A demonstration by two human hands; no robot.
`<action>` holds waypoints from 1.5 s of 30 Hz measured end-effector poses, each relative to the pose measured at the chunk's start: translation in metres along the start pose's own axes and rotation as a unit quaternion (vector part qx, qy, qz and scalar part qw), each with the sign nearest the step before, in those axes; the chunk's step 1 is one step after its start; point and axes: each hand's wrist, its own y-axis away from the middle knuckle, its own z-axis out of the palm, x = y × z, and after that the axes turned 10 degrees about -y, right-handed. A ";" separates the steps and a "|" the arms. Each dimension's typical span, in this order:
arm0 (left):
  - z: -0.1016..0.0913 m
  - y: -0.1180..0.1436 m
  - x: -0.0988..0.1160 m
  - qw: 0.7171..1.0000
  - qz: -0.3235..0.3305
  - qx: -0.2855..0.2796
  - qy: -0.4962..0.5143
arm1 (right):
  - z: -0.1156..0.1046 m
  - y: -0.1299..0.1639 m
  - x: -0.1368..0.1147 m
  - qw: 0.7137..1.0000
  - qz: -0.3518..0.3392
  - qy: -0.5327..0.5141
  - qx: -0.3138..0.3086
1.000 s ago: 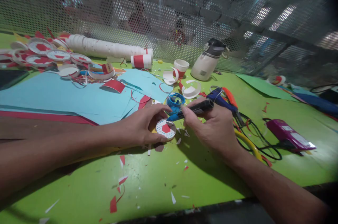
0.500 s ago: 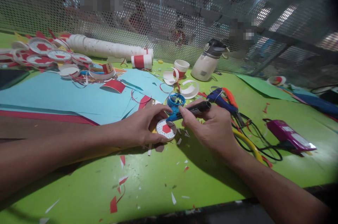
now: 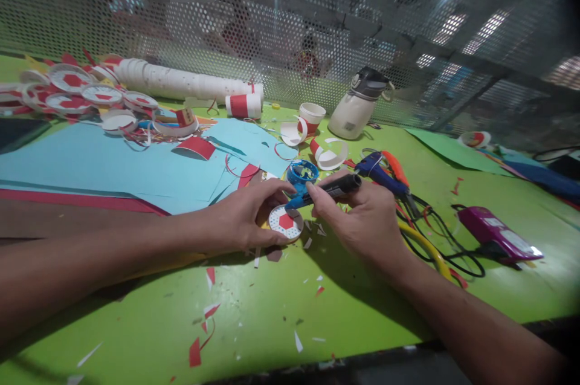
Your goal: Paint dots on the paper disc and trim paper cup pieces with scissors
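Left hand point(image 3: 240, 219) pins the white disc with red centre point(image 3: 285, 222) flat on the green tabletop point(image 3: 272, 318), mid-way along and near its front edge, while right hand point(image 3: 362, 216), fingers closed round the black marker point(image 3: 328, 190), marks its rim; likely mid-marking, needing a steady tip.

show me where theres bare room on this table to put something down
The green table is barest in front, between the forearms and the near edge, with only paper scraps. Another patch lies far right, beyond the magenta device. It is crowded around the left hand, right hand, cables and blue paper.
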 end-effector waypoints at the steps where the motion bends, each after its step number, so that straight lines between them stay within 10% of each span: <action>1: 0.000 0.000 0.000 1.000 -0.001 0.000 0.000 | 0.000 0.000 0.001 1.000 0.000 0.001 0.000; 45: 0.001 -0.002 0.002 0.993 -0.059 -0.058 0.084 | 0.000 0.001 -0.007 0.998 0.019 -0.042 0.041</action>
